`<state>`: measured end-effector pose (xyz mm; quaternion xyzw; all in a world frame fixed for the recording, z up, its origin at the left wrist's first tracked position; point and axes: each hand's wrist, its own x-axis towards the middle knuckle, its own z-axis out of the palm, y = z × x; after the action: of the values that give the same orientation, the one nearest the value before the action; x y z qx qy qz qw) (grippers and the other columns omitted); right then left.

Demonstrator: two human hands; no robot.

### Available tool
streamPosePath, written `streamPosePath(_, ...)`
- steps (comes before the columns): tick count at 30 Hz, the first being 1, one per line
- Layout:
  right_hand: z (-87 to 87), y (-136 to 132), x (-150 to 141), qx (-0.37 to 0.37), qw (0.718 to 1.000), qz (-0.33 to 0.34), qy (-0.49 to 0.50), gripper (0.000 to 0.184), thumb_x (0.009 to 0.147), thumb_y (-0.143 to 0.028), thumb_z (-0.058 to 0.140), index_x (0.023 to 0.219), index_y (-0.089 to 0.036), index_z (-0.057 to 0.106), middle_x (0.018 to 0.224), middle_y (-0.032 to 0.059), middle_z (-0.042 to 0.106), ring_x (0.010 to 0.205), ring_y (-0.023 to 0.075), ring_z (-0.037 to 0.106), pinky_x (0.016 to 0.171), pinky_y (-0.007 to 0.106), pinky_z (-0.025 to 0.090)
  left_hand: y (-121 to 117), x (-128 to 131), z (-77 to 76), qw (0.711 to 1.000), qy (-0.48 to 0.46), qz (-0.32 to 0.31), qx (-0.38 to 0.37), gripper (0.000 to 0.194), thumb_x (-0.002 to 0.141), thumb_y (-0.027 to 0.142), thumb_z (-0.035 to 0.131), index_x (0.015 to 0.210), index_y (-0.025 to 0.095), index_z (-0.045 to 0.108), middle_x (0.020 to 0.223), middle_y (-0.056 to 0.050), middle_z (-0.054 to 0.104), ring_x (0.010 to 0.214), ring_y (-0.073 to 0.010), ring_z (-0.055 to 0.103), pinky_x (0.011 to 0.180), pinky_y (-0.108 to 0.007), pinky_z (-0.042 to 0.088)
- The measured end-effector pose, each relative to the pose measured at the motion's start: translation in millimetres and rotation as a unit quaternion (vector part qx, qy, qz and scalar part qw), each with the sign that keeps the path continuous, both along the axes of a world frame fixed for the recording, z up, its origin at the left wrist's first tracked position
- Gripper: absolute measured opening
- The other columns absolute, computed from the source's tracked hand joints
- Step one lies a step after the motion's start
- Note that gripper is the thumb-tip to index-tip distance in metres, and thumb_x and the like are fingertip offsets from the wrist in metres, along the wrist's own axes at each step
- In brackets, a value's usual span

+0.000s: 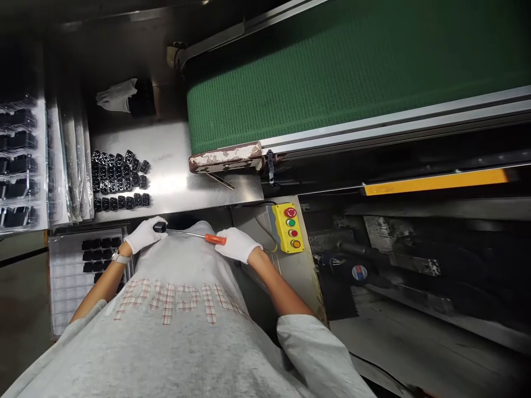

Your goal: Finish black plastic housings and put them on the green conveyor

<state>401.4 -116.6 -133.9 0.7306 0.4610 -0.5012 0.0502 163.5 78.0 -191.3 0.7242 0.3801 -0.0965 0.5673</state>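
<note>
My left hand (145, 236), in a white glove, holds a small black block-shaped part (159, 226) by its sides. My right hand (237, 245), also gloved in white, is closed round the orange handle of a tool with a thin metal shaft (215, 239). That shaft reaches left to the black part; whether its tip touches is too small to tell. Both hands are in front of my body at the steel table's near edge. Several rows of similar glossy black parts (118, 179) stand on the steel table (174, 193) beyond my left hand.
Below left, a clear compartment tray (68, 276) holds several black parts. Stacked plastic trays (25, 166) rise at far left. A white glove (118, 97) lies beside something dark. A green conveyor belt (332, 72) runs rightward. A yellow button box (289, 228) is near my right hand.
</note>
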Motion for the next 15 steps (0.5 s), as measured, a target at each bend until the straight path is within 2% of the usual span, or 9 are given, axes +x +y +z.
streamPosePath(4,-4.8,-0.1,-2.3,-0.005,1.0,-0.011,-0.007,0.021,0.084,-0.03,0.057,0.084,-0.017,0.073,0.086,0.0098,0.07,0.073,0.0192,0.061,0.06,0.027,0.029,-11.0,7.0,-2.2,0.999,-0.013,0.0,-0.04,0.038,0.066,0.038,0.075,0.095,0.017,0.063,0.083,-0.001,0.063,0.077,-0.0168,0.057,0.079,-0.032,0.049)
streamPosePath(7,-4.5,-1.6,-1.6,-0.013,1.0,-0.02,-0.002,0.021,0.084,-0.03,0.057,0.083,-0.017,0.073,0.085,0.0095,0.07,0.071,0.0184,0.06,0.06,0.027,0.029,-15.4,8.4,-3.7,0.998,-0.013,0.026,-0.063,0.042,0.068,0.041,0.076,0.1,0.017,0.062,0.082,0.0,0.063,0.075,-0.0153,0.057,0.076,-0.029,0.049)
streamPosePath(11,-3.1,-2.5,0.4,-0.017,1.0,-0.024,0.01,0.019,0.083,-0.027,0.056,0.082,-0.016,0.071,0.083,0.0076,0.069,0.068,0.0156,0.057,0.06,0.025,0.03,-15.0,9.4,-11.5,0.993,-0.015,0.072,-0.091,0.047,0.07,0.047,0.077,0.102,0.016,0.063,0.088,-0.003,0.066,0.082,-0.0174,0.06,0.076,-0.028,0.048)
streamPosePath(15,-5.0,-1.1,2.0,-0.021,0.999,-0.026,0.021,0.018,0.084,-0.024,0.056,0.083,-0.015,0.071,0.081,0.006,0.068,0.067,0.0139,0.055,0.061,0.024,0.031,-14.0,11.8,-25.9,0.984,-0.006,0.142,-0.104,0.044,0.085,0.055,0.063,0.099,0.013,0.062,0.083,-0.004,0.064,0.073,-0.0145,0.058,0.068,-0.028,0.047)
